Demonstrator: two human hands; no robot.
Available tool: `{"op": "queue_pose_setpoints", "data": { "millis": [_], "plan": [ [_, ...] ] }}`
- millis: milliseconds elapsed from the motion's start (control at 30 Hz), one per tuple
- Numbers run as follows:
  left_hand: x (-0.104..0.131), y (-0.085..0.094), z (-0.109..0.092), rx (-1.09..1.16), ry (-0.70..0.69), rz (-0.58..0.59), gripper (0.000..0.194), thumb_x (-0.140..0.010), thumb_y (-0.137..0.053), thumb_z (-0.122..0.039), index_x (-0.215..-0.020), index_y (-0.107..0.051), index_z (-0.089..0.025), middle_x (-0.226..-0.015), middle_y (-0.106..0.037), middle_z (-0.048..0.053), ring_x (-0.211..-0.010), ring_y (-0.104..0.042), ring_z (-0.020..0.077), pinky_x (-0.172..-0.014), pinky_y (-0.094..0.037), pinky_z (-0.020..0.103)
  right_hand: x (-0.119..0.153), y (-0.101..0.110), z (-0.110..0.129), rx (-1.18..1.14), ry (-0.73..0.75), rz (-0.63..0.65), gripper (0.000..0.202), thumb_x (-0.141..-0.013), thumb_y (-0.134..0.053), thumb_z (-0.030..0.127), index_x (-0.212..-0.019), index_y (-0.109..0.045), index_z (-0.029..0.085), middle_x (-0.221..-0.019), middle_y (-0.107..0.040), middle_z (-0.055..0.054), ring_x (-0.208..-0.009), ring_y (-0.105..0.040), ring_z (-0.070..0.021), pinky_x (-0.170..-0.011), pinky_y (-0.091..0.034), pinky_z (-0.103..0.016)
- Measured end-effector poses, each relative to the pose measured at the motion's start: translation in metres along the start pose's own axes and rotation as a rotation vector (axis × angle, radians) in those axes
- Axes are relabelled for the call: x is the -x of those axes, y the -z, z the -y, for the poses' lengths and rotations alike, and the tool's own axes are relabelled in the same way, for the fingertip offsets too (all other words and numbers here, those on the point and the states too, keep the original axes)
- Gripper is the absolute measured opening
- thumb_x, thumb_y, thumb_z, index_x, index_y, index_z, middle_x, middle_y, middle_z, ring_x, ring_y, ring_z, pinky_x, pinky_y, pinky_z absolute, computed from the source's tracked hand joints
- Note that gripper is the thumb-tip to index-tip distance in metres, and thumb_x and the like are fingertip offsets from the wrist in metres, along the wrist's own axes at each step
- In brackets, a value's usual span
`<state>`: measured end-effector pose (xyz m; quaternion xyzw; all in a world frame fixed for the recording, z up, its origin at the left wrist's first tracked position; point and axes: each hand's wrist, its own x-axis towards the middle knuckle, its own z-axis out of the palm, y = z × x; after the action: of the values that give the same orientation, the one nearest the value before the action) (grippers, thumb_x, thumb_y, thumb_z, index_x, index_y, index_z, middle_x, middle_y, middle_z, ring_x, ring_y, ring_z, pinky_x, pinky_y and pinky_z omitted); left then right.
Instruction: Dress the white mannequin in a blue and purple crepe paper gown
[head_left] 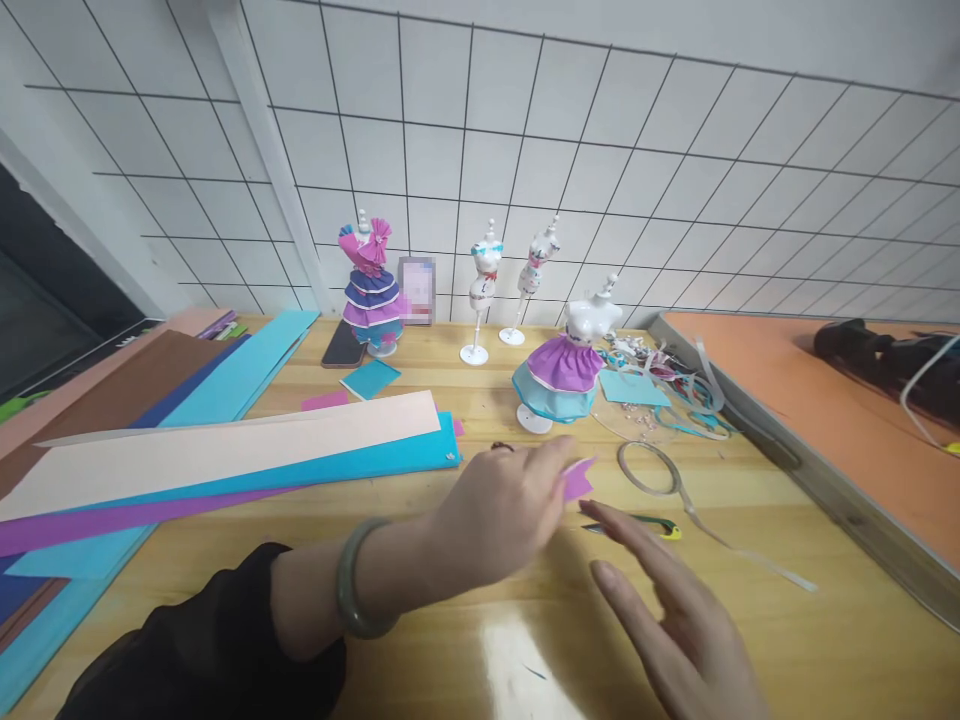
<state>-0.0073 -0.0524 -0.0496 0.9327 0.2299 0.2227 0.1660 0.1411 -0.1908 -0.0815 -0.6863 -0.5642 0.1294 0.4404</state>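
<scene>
My left hand (499, 510), with a green bangle (352, 580) at the wrist, has its fingers closed on a small piece of purple paper (579, 480). The paper sticks out to the right of the fingertips, its end notched. My right hand (675, 620) holds nothing, with thumb and fingers apart, just below the paper. Beyond its fingertips lie small snips (664, 525) with a yellow-green handle. Behind my left hand stands a white mini mannequin (592, 322) in a purple and light-blue tiered skirt (559, 375). A dark object (501, 447) behind my left hand is mostly hidden.
Long coloured paper sheets (247, 440) cover the left side. At the back stand a dressed mannequin (373, 290) and two bare-stemmed ones (480, 285), near a phone (343, 345). A ribbon coil (649, 468) and tangled trimmings (675, 375) lie right, by a raised orange-topped surface (787, 400).
</scene>
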Motion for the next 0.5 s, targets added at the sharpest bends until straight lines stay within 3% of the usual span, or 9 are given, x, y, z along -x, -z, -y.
{"op": "queue_pose_setpoints", "data": {
  "millis": [100,200,333,500],
  "plan": [
    [0.007,-0.008,-0.010,-0.103,-0.165,0.034,0.056,-0.094,-0.032,-0.022,-0.148,-0.021,-0.011,-0.106,-0.067,0.015,-0.082,-0.066,0.0225,-0.068,-0.051,0.035,0.002,-0.017,0.005,-0.380,-0.258,0.102,0.052,-0.087,-0.061,0.047,-0.132,-0.059,0.023,-0.133,-0.063,-0.012,-0.124,-0.057,-0.0303,-0.100,-0.049,-0.047],
    [0.012,-0.016,-0.016,-0.093,-0.264,0.043,0.066,-0.091,-0.036,-0.018,-0.149,-0.006,-0.007,-0.102,-0.068,0.014,-0.081,-0.065,0.0236,-0.069,-0.053,0.038,0.000,-0.026,0.009,-0.743,-0.387,0.173,0.049,-0.087,-0.061,0.047,-0.131,-0.061,0.027,-0.137,-0.060,-0.010,-0.127,-0.054,-0.0288,-0.105,-0.045,-0.045],
    [0.014,-0.016,-0.020,0.090,-0.263,0.053,0.074,-0.088,-0.047,-0.023,-0.149,-0.007,-0.007,-0.112,-0.065,0.016,-0.096,-0.063,0.0255,-0.083,-0.053,0.041,-0.004,-0.025,0.009,-0.965,-0.529,0.098,0.041,-0.083,-0.069,0.041,-0.122,-0.067,0.029,-0.128,-0.066,-0.010,-0.119,-0.060,-0.0288,-0.102,-0.047,-0.046],
    [0.008,-0.010,-0.015,0.357,-0.256,0.109,0.066,-0.089,-0.052,-0.026,-0.147,-0.024,-0.011,-0.127,-0.061,0.016,-0.111,-0.059,0.0239,-0.094,-0.049,0.038,-0.010,-0.013,0.000,-0.921,-0.594,-0.050,0.027,-0.070,-0.081,0.039,-0.093,-0.079,0.024,-0.101,-0.077,-0.010,-0.098,-0.070,-0.0280,-0.095,-0.052,-0.043]
  ]
}}
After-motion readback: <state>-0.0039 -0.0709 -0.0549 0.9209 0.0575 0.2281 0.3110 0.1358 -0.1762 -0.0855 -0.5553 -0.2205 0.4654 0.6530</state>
